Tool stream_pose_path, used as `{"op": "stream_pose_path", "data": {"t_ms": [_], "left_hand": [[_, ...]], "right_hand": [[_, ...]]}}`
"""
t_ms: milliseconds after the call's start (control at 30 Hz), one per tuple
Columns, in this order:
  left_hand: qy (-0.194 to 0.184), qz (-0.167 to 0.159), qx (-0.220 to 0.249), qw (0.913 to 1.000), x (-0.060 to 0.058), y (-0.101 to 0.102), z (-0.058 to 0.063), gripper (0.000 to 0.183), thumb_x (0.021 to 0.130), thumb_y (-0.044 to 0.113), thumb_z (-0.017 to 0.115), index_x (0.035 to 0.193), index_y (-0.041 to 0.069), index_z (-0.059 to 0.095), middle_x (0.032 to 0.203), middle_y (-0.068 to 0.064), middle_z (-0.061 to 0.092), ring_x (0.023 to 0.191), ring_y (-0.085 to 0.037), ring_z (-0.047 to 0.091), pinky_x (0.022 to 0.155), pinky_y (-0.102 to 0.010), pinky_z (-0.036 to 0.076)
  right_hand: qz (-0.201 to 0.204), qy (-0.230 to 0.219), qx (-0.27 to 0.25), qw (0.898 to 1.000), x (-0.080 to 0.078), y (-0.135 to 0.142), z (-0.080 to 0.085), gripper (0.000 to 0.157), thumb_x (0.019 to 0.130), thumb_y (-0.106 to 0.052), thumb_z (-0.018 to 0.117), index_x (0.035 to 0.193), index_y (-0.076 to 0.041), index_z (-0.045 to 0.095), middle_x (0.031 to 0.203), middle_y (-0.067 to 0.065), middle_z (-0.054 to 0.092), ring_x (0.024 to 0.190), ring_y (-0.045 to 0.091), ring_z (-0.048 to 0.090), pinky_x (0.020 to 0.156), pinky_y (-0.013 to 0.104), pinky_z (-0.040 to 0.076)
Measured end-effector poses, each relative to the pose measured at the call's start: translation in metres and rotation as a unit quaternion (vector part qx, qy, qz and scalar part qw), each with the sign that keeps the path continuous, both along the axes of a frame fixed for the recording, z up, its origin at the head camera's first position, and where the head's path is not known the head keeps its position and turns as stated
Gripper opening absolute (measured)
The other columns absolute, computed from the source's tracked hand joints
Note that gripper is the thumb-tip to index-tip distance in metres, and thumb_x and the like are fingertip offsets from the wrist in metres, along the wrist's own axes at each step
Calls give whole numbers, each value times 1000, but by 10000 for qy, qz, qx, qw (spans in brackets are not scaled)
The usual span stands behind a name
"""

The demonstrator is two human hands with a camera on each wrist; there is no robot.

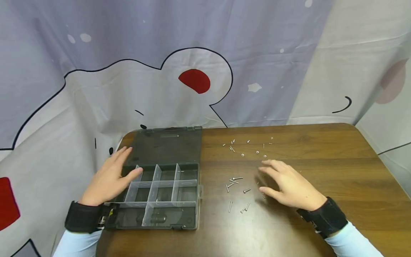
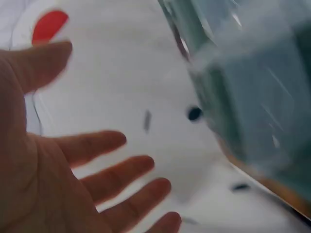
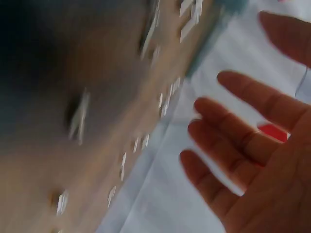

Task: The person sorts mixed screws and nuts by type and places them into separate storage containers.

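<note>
A dark translucent compartment box (image 1: 198, 210) lies on the left of the table, its lid (image 1: 167, 148) folded back and its clear dividers bare. Over its left side hovers my left hand (image 1: 110, 175), fingers spread and holding nothing. The left wrist view shows this hand (image 2: 97, 174) apart from the blurred box (image 2: 262, 92). My right hand (image 1: 287, 184) is above the table to the right of some loose screws (image 1: 246, 191), its fingers extended and gripping nothing. In the right wrist view, that palm (image 3: 272, 160) faces the camera near blurred screws (image 3: 80, 119).
Farther back on the wooden table (image 1: 337, 160) lie several small nuts (image 1: 257, 152) and short screws (image 1: 232, 149). A printed curtain (image 1: 263, 64) hangs right behind the table's back edge. Black bands (image 1: 324, 216) wrap both wrists.
</note>
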State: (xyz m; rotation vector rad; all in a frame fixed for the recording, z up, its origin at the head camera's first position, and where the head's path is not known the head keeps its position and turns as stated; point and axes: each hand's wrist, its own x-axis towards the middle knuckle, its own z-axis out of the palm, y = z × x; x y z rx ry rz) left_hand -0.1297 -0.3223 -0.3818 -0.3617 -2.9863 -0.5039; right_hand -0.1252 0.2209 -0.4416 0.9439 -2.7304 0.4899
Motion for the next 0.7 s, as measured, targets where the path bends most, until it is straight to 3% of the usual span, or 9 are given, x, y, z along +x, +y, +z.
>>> {"op": "stream_pose_path", "data": {"t_ms": [67,167,333,533,700], "left_hand": [[-72,213,148,9996,5,-23,-3,81,104,49,58,161,0,30,161,-34,33,144,-58,34,108,-75,31],[-393,487,260,9977,11,-49,-11,74,108,41,52,158,-8,30,153,-40,38,136,-60,39,104,-73,35],[-1093,607,345,9916,17,-73,-26,57,112,29,43,152,-12,38,142,-38,53,122,-54,58,92,-62,51],[-1932,373,1008,9753,15,-85,-41,55,113,26,45,154,-10,37,144,-38,52,120,-48,64,77,-39,63],[-1694,290,878,9812,12,-92,-52,53,110,24,53,151,-9,44,138,-35,58,117,-45,65,78,-31,58]], "right_hand": [[498,221,-82,9985,4,-12,-5,46,86,-33,84,121,-6,73,125,8,66,115,25,64,99,47,55],[1262,466,-316,9904,8,-35,-11,30,82,-21,87,109,-11,76,108,-4,64,98,11,63,87,33,57],[2244,663,-247,9719,11,-75,-16,19,82,-9,83,98,-16,77,101,-9,61,92,8,62,86,27,55],[2419,880,778,9632,12,-103,-19,17,75,-8,82,85,-19,74,85,-8,56,82,10,61,82,31,54],[2378,962,1032,9610,14,-110,-22,17,76,-6,79,78,-19,69,81,-8,56,76,12,62,77,32,55]]}}
